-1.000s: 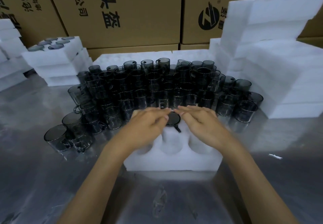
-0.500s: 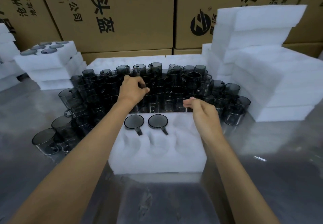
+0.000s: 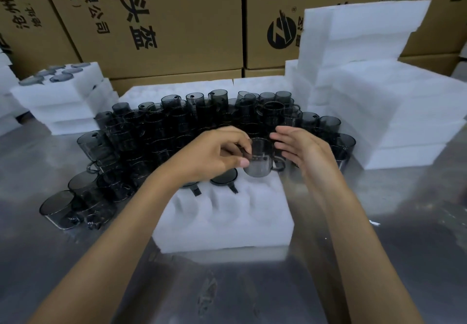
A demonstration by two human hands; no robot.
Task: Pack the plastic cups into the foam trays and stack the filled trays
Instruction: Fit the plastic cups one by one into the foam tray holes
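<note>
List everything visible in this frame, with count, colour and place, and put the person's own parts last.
held cup: one, smoky grey, above the tray's far right pocket
seated cups: two, grey, tray's far row
foam tray: one, white, centre of table
loose cups: dozens, grey, crowded behind and left of tray
filled trays: one stack, white, far left
empty foam stack: white, right
cardboard boxes: several, brown, background
table: metallic grey
left hand: pinches the held cup
right hand: open, beside the cup
</note>
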